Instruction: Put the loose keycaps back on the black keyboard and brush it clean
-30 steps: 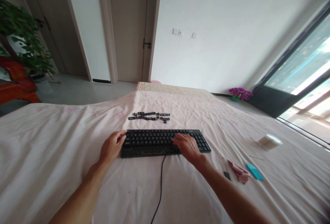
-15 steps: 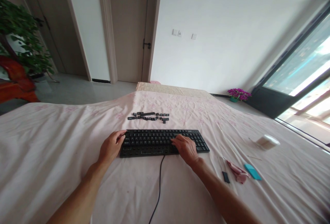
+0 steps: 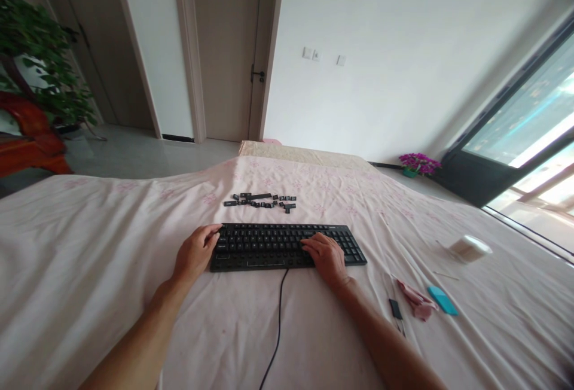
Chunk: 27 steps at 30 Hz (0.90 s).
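Your left hand (image 3: pixel 192 252) and right hand (image 3: pixel 326 254) sit apart on the keyboard (image 3: pixel 269 245), grip unclear; upper rows capped, front mostly bare, loose keycaps (image 3: pixel 260 197) beyond

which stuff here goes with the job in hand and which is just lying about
Part of the job:
keyboard
loose keys
cable
perhaps black tool, pink cloth, tub, though none is held

Just lying about:
flowers
leafy plant
red wooden furniture
maybe blue item, use unclear

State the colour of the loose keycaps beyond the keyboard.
The loose keycaps are black, seen best in the head view.
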Available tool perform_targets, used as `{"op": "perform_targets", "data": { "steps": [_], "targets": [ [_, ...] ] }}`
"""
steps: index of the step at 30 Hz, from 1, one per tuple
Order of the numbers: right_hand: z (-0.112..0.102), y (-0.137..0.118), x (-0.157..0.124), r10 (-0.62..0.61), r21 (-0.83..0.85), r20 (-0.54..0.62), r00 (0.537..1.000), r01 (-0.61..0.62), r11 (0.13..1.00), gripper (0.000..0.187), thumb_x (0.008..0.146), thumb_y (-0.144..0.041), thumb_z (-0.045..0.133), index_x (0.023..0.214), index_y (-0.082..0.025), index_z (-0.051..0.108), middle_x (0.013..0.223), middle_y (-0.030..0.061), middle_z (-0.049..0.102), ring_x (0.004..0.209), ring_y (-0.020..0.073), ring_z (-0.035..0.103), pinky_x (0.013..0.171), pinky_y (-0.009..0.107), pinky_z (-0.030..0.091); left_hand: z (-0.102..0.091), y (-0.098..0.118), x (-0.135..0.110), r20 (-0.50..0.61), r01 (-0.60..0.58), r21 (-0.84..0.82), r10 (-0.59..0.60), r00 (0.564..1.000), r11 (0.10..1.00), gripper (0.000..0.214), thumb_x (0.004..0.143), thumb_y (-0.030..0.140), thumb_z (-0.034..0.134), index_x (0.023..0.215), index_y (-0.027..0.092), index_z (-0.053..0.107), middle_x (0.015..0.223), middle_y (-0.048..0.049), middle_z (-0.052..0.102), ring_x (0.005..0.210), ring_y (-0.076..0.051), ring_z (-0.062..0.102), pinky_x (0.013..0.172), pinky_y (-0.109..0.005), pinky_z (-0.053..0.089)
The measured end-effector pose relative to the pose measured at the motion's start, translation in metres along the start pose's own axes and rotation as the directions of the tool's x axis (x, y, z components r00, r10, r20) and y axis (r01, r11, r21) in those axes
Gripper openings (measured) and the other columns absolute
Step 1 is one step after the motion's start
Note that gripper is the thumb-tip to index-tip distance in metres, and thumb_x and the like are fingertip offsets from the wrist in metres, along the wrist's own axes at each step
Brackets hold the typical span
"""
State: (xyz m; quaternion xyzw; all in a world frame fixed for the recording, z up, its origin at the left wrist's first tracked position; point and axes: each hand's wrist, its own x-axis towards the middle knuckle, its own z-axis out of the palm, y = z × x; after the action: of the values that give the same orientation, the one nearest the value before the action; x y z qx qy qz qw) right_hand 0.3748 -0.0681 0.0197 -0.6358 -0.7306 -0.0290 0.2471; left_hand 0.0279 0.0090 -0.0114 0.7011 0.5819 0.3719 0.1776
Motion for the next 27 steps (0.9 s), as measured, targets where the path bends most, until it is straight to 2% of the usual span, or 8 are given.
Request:
{"op": "perform_targets", "data": {
  "steps": [7,13,17,27],
  "targets": [
    [0.003,0.003,0.0,-0.085,-0.037,-0.039,0.996,0.083,0.996,0.019,0.089,-0.033,0.055,0.097,-0.028,0.071,0.086,0.0008,0.065,0.082,0.0146,0.056,0.076,0.027,0.036,0.003,-0.004,0.001,-0.017,-0.018,-0.003,0.017,1.0,1.0,0.032,0.084,0.034,0.045,0.109,0.025,0.062,0.109,-0.0008,0.068,0.095,-0.016,0.064,0.086,-0.027,0.048],
    [-0.009,-0.008,0.006,-0.21,-0.22,0.039,0.977,0.214,0.952,0.018,0.091,-0.031,0.053,0.098,-0.029,0.069,0.082,0.0007,0.063,0.077,0.0151,0.051,0.07,0.03,0.029,0.002,-0.005,0.001,-0.01,-0.026,-0.002,0.026,1.0,1.0,0.032,0.084,0.033,0.045,0.11,0.024,0.062,0.109,-0.0013,0.067,0.095,-0.016,0.064,0.086,-0.027,0.048],
    [-0.015,-0.01,0.01,-0.276,-0.277,0.102,0.956,0.293,0.915,0.018,0.091,-0.031,0.052,0.095,-0.028,0.069,0.078,0.0011,0.061,0.075,0.0153,0.049,0.068,0.031,0.026,0.003,-0.005,0.0,-0.009,-0.025,0.004,0.025,1.0,1.0,0.032,0.085,0.034,0.044,0.11,0.024,0.062,0.109,-0.0011,0.068,0.096,-0.016,0.063,0.087,-0.027,0.047],
    [-0.01,-0.008,0.007,-0.237,-0.284,0.089,0.967,0.253,0.925,0.019,0.092,-0.031,0.05,0.096,-0.029,0.069,0.079,0.0001,0.061,0.075,0.0147,0.047,0.069,0.03,0.026,0.002,-0.004,0.0,-0.007,-0.018,-0.001,0.018,1.0,1.0,0.031,0.085,0.034,0.044,0.109,0.025,0.062,0.109,-0.0011,0.067,0.096,-0.016,0.063,0.086,-0.027,0.048]
  ]
}}
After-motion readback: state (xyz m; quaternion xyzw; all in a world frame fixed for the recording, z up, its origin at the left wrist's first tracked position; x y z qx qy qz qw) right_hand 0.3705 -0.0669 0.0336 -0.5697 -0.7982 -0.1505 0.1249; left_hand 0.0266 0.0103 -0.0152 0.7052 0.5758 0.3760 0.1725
